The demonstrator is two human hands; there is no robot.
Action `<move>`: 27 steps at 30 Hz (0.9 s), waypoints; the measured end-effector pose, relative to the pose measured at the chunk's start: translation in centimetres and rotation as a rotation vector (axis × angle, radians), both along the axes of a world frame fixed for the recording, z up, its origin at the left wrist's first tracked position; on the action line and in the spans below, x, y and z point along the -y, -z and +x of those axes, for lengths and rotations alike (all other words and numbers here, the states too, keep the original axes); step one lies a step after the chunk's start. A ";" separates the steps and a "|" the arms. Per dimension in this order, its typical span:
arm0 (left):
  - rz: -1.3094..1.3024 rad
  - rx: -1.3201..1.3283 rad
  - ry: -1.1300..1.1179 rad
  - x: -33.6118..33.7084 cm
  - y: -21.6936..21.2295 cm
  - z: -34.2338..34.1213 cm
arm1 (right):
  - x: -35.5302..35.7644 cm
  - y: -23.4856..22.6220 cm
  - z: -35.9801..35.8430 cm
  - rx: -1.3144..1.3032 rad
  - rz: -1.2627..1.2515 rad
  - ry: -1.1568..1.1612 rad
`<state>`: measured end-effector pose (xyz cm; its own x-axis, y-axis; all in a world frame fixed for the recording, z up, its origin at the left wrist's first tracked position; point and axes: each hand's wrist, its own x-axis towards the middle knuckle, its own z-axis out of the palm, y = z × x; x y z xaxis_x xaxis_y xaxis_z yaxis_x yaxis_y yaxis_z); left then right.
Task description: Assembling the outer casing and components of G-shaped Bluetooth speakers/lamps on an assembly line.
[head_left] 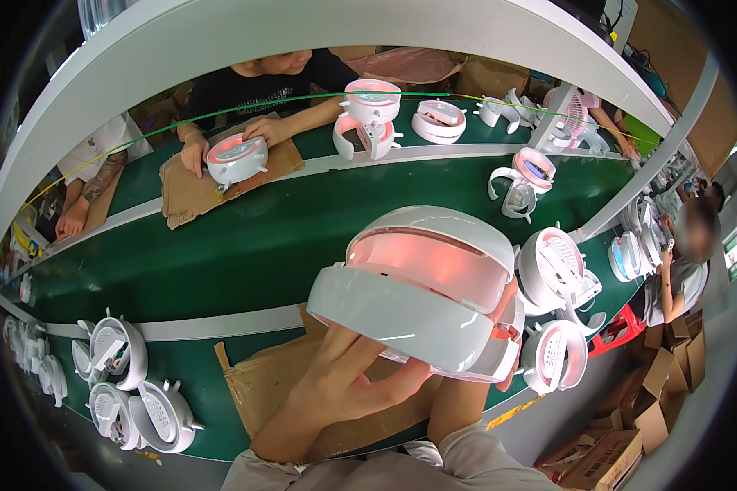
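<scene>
White rounded units (pixel 162 416) crowd the green bench (pixel 213 286) at left, those farthest out dim and hard to distinguish at the lens's dark rim. Across the bench a co-worker (pixel 258 86), head cut off by the overhead bar, has both hands at a similar unit (pixel 236 162). At center, the wearer's left forearm slants up over a cardboard sheet (pixel 258 383); the left hand (pixel 344 380) is half curled, thumb extended rightward, supporting a white housing (pixel 397 309) from below, its fingertips hidden beneath the shell. The housing is raised above the cardboard, tilted, its pink interior glowing. The right forearm rises more steeply; the right hand (pixel 508 299) wraps the housing's right side, only slivers of finger visible, its palm and full closure impossible to tell. More white units (pixel 553 356) stand just beyond.
</scene>
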<state>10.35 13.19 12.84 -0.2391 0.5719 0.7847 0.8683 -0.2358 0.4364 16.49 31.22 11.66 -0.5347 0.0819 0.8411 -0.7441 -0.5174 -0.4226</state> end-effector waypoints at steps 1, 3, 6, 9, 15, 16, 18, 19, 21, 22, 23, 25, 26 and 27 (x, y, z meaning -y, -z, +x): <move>0.042 0.033 0.013 -0.2 0.0 0.2 | 0.2 0.4 0.0 0.003 0.000 0.002; 0.085 0.066 0.022 -0.3 0.1 0.0 | 0.7 1.4 -0.3 0.009 -0.152 -0.083; 0.150 -0.119 0.037 -0.4 0.4 -0.6 | 0.3 0.8 -0.1 0.068 -0.102 -0.138; 0.088 -0.115 0.034 0.0 0.2 -0.4 | 0.1 1.2 0.2 0.077 -0.068 -0.131; -0.067 0.099 0.004 0.4 1.5 0.0 | -0.2 1.7 -0.6 0.013 -0.018 -0.116; 0.001 0.207 0.120 0.1 1.3 0.1 | -0.5 2.5 -0.5 0.003 -0.004 -0.161; 0.073 0.311 0.240 0.0 1.0 0.4 | 0.1 1.4 0.1 0.019 -0.060 -0.094; 0.063 0.198 0.146 0.4 1.3 0.8 | -0.3 2.3 0.7 0.009 -0.062 -0.093; -0.017 0.152 0.184 -0.1 -0.7 0.5 | -1.5 2.3 1.1 -0.069 0.038 -0.039; -0.016 0.159 0.197 -0.1 -1.4 0.7 | -1.5 1.7 1.4 -0.062 0.040 -0.027; 0.002 0.116 0.132 0.7 -2.0 0.8 | -0.3 -0.1 1.0 -0.082 0.024 0.031; 0.078 0.107 -0.054 1.8 -1.4 1.0 | 0.1 1.0 0.6 -0.072 0.049 0.075; 0.081 0.111 -0.043 1.8 -1.3 0.8 | -0.1 0.9 1.1 -0.068 0.053 0.085; 0.015 0.105 -0.112 1.9 -1.4 0.4 | -0.1 0.5 1.5 0.019 0.067 0.118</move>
